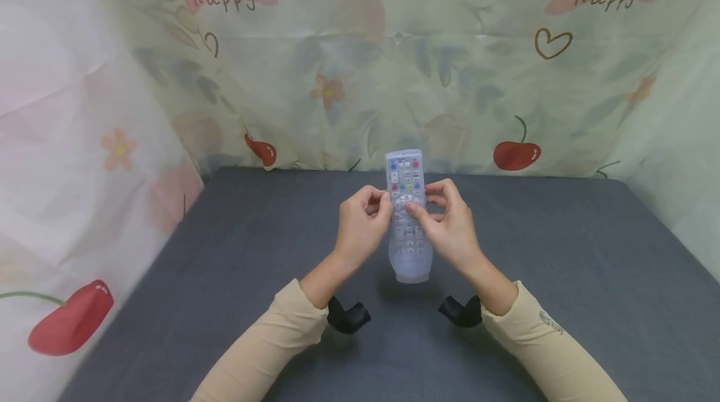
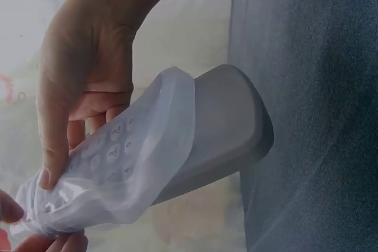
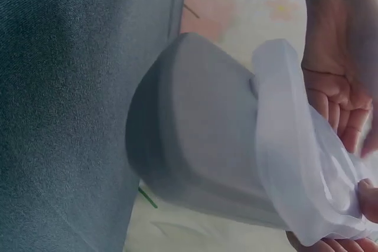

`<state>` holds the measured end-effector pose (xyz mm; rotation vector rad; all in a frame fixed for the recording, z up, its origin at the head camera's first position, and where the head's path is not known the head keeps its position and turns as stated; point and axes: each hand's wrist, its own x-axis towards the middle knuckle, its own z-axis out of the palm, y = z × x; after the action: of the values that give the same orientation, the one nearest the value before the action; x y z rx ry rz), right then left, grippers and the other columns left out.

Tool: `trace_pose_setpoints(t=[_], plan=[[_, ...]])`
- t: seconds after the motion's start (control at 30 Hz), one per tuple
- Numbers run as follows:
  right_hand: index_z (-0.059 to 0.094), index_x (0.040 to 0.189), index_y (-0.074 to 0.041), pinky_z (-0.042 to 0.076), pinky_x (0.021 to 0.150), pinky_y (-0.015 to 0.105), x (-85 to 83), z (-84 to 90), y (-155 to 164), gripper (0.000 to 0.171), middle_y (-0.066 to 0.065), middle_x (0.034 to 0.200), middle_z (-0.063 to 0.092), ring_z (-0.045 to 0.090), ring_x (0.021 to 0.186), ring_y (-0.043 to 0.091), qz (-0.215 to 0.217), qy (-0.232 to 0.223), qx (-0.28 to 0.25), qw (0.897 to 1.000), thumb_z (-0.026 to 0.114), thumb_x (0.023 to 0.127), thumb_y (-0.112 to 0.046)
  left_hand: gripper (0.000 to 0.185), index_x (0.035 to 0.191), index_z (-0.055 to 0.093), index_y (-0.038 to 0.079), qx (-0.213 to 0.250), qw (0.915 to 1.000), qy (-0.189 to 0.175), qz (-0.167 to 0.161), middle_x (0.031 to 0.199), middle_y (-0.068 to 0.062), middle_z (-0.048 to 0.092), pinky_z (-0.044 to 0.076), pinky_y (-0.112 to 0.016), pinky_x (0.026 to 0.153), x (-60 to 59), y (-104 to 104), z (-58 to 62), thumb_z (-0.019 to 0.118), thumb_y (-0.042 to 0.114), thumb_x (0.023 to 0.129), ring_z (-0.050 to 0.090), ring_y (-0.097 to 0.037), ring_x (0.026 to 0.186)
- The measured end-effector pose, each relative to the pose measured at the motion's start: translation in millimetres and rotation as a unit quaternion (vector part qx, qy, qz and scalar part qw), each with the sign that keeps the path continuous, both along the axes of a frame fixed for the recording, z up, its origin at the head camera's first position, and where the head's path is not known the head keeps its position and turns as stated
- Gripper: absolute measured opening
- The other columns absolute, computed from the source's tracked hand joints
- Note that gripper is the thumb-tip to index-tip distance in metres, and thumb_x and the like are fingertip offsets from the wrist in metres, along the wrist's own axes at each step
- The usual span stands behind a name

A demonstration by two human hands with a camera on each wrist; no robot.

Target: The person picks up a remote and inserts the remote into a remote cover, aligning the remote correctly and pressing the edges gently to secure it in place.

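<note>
Head cam: one grey table (image 1: 562,277) sitting under everything | one remote (image 1: 406,202) hovering above it, standing up between two hands | one clear silicone cover (image 2: 136,169) hanging half off it | left hand (image 1: 360,227) and right hand (image 1: 450,227) both pinching that cover mid-remote

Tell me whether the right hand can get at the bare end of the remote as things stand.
Probably yes: the right hand already pinches the clear cover beside the remote; its bare end sticks out uncovered with nothing around it.

Beige long sleeves (image 1: 264,346), a black camera (image 1: 347,316) at each wrist.
</note>
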<state>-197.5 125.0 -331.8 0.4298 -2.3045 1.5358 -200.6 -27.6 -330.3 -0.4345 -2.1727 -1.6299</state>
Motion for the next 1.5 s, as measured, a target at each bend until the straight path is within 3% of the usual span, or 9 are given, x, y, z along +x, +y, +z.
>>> trace_pose_setpoints(t=[0.17,0.37,0.53,0.7,0.83,1.0,1.1,1.33,1.5], plan=[[0.044,0.11,0.004,0.057,0.069,0.034,-0.5,0.0,0,0.034,0.022,0.107,0.058,0.067,0.092,0.036,0.01,-0.018,0.013,1.0,0.065,0.086,-0.009,0.024,0.089,0.057,-0.003,-0.003,0.999,-0.04,-0.021,0.092,-0.02,0.069,0.057,-0.031,0.069,-3.4,-3,1.3,0.066,0.019,0.088,0.071,-0.026,0.085],[0.041,0.118,0.002,0.056,0.077,0.039,-0.6,2.9,3,0.04,0.023,0.113,0.058,0.066,0.095,0.035,0.059,-0.044,0.04,0.997,0.064,0.088,-0.011,0.023,0.087,0.051,-0.001,0.005,0.9962,-0.078,-0.039,0.088,-0.021,0.066,0.053,-0.025,0.062,-7.0,-10,4.5,0.068,0.015,0.085,0.069,-0.025,0.078],[0.043,0.126,0.0,0.054,0.084,0.04,-2.1,10.3,11,0.043,0.021,0.119,0.058,0.063,0.1,0.03,0.076,-0.049,0.055,0.994,0.062,0.09,-0.014,0.021,0.091,0.052,-0.003,0.023,0.9956,-0.08,-0.045,0.088,-0.023,0.066,0.05,-0.021,0.06,-9.1,-11,6.2,0.067,0.011,0.086,0.066,-0.02,0.072],[0.057,0.119,0.005,0.057,0.075,0.03,-6.5,15.8,17,0.031,0.024,0.108,0.065,0.068,0.081,0.008,0.05,-0.034,0.032,0.998,0.055,0.094,-0.013,0.025,0.105,0.057,-0.005,0.019,0.9949,-0.081,-0.057,0.091,-0.023,0.067,0.053,-0.026,0.068,-7.3,-8,8.0,0.065,0.011,0.087,0.066,-0.026,0.078],[0.065,0.107,0.007,0.056,0.067,0.021,-7.8,18.8,18,0.025,0.026,0.095,0.068,0.062,0.066,-0.004,0.027,-0.022,0.024,0.999,0.057,0.092,-0.011,0.028,0.112,0.06,-0.004,-0.003,0.9952,-0.07,-0.069,0.089,-0.021,0.067,0.053,-0.027,0.067,-5.5,-5,7.0,0.063,0.012,0.089,0.066,-0.027,0.076],[0.07,0.095,0.003,0.051,0.062,0.015,-6.1,18.1,18,0.016,0.019,0.084,0.07,0.06,0.064,0.002,-0.007,0.007,0.065,0.998,0.061,0.089,-0.009,0.027,0.113,0.06,-0.002,0.005,0.9928,-0.087,-0.082,0.086,-0.02,0.063,0.053,-0.025,0.06,-4.8,-4,3.9,0.061,0.011,0.09,0.067,-0.023,0.068],[0.07,0.089,0.0,0.05,0.061,0.018,-4.4,15.4,16,0.012,0.015,0.08,0.07,0.061,0.066,0.01,-0.027,0.041,0.091,0.995,0.06,0.088,-0.007,0.025,0.112,0.058,-0.003,0.006,0.9919,-0.087,-0.093,0.087,-0.021,0.06,0.051,-0.024,0.057,-4.4,-3,2.9,0.059,0.008,0.091,0.064,-0.02,0.063],[0.066,0.08,0.0,0.052,0.058,0.034,-1.4,12.1,8,0.008,0.009,0.071,0.063,0.055,0.061,0.016,-0.061,0.148,0.171,0.972,0.06,0.084,-0.002,0.021,0.109,0.055,-0.005,0.03,0.9927,-0.091,-0.074,0.086,-0.02,0.056,0.047,-0.022,0.056,-2.3,1,1.5,0.057,0.006,0.091,0.056,-0.012,0.062],[0.064,0.078,-0.002,0.048,0.056,0.03,-0.2,10.9,5,0.006,0.008,0.07,0.059,0.053,0.059,0.017,-0.072,0.181,0.203,0.959,0.06,0.083,-0.002,0.021,0.109,0.055,-0.005,0.069,0.9909,-0.105,-0.049,0.086,-0.018,0.056,0.05,-0.025,0.057,0.6,5,1.5,0.056,0.006,0.092,0.059,-0.014,0.064]])
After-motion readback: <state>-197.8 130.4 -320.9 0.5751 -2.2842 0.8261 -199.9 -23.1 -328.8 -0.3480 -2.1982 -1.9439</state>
